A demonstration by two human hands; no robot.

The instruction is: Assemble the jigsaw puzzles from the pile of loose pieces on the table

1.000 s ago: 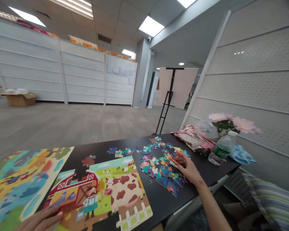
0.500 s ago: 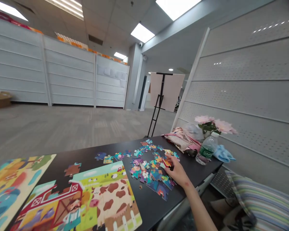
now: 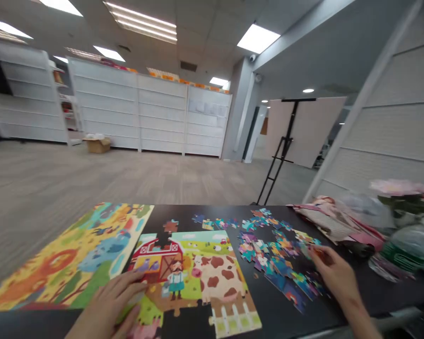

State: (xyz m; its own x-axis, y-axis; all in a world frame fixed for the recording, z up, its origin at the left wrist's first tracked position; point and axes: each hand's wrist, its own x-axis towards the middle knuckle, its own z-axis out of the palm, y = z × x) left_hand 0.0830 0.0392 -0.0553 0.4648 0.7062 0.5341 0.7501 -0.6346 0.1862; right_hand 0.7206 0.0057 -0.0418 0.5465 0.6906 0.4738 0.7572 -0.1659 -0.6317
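My right hand (image 3: 335, 275) pinches a small orange-red puzzle piece (image 3: 323, 256) at the right side of the loose pieces. Part of that piece is hidden by my fingers. At the lower left, my left hand (image 3: 109, 303) is curled at the edge of the farm puzzle, with a yellow-green puzzle piece (image 3: 130, 305) between thumb and fingers. The farm puzzle (image 3: 217, 275) shows a cow, a red barn and a farmer, with gaps at its bottom and near the barn roof. Many colourful loose pieces (image 3: 268, 252) lie heaped between the puzzle and my right hand.
A finished animal puzzle (image 3: 92, 254) lies on the left of the black table (image 3: 279, 325). A brown piece (image 3: 170, 226) sits behind the barn. At the right are a water bottle (image 3: 397, 254), cloth bag (image 3: 335, 219) and pink flowers (image 3: 395, 187). An easel (image 3: 282, 146) stands beyond.
My view has turned left, so things appear further right. My left hand has come into view at the farm puzzle. My right hand still pinches the orange-red piece, now at the pile's right edge.
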